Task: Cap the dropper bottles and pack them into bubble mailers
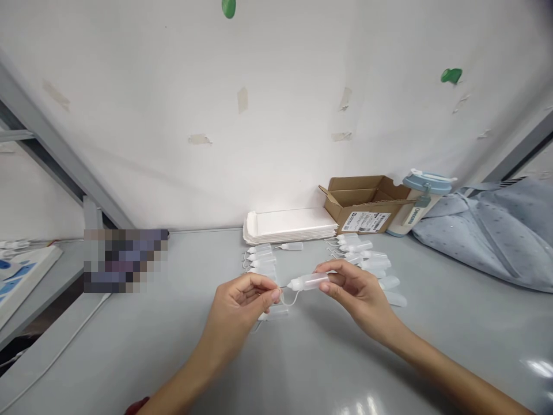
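Observation:
A small translucent needle-tip squeeze bottle is held level above the table, its tip pointing left. My right hand grips its base end between thumb and fingers. At the tip side, my left hand is closed in a pinch on the small cap at the end of the bottle's thin strap; the fingertips mostly hide that cap. The thin needle runs up to those fingers. Similar bottles lie in a row behind my left hand, partly covered by it. More bottles lie behind my right hand.
Against the wall stand a stack of white flat packs, an open cardboard box and a blue-lidded tumbler. A pale blue cloth bag lies right. At left are a blurred-out item, a white cable and a power strip.

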{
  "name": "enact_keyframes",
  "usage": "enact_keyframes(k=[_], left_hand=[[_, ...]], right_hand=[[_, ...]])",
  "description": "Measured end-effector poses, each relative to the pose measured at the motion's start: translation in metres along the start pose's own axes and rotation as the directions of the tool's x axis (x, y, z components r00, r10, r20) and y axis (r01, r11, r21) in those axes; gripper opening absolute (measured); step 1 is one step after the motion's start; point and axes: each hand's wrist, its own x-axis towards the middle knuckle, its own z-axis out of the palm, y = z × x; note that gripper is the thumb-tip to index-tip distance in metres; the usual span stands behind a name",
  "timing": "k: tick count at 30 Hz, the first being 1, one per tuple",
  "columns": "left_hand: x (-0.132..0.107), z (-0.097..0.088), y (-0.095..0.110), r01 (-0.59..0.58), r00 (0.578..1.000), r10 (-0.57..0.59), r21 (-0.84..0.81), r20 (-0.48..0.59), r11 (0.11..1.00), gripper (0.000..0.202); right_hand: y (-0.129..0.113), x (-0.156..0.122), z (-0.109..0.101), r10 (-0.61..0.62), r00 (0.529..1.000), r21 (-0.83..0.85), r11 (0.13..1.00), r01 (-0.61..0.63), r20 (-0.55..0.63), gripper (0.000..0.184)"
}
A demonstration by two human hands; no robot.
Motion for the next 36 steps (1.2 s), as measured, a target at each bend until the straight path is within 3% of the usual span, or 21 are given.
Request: enact_keyframes(k=[11,19,24,36], left_hand=[[-0.004,0.002,0.005,0.017,0.999,-0.017,0.000,-0.038,1.000,0.013],[-0.002,-0.003,0.000,-0.009,1.000,0.007,0.091,0.020,0.996,0.010],[-0.002,-0.003,-0.002,-0.042,0.998,0.035,0.132,0.057,0.990,0.007],[-0.004,-0.002,-0.002,-0.102,0.992,0.088,0.169,0.090,0.980,0.006]], right_hand=[[-0.002,-0.001,0.000,-0.063,0.998,-0.038,0.997,0.064,0.018,0.016],[0.003,-0.006,-0.001,-0.321,0.946,-0.256,0.912,0.322,0.046,0.013],[-0.001,-0.010,-0.002,-0.406,0.913,-0.309,0.863,0.401,0.051,0.017],[0.002,-0.011,0.002,-0.394,0.919,-0.255,0.885,0.389,0.034,0.015]])
